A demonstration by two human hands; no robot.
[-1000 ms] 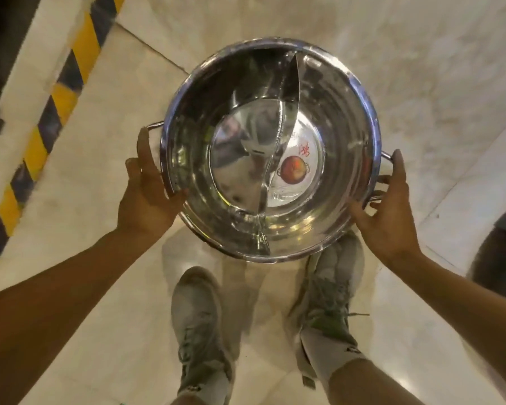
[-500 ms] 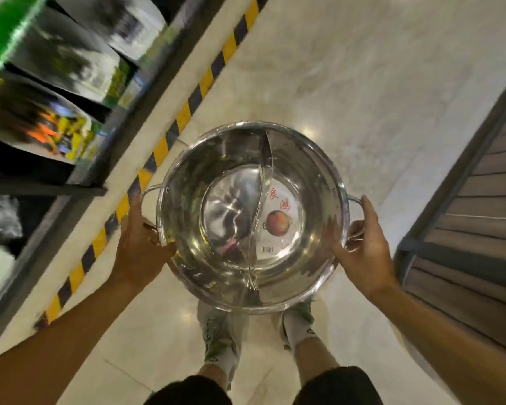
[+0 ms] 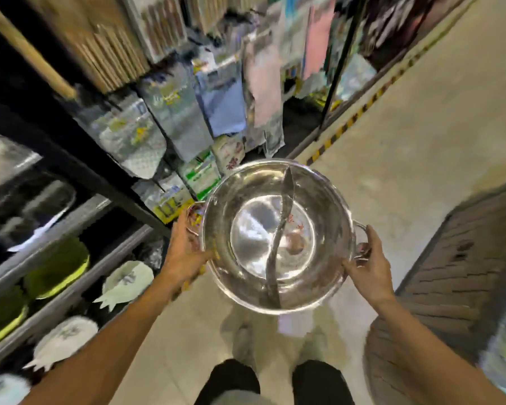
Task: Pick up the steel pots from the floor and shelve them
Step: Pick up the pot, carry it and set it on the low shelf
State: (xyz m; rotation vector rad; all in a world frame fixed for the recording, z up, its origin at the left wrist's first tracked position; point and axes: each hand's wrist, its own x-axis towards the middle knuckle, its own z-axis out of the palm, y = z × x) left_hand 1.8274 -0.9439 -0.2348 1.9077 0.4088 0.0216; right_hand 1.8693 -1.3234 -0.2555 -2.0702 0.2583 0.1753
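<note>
You have the steel pot (image 3: 275, 238) off the floor, left hand (image 3: 184, 252) and right hand (image 3: 368, 264) closed on its side handles (carry step), so next find a free shelf (image 3: 70, 217) spot

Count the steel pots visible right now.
1. A round, shiny steel pot with a curved divider, held off the floor between the left hand and right hand. Blurred shelves could hide more.
</note>
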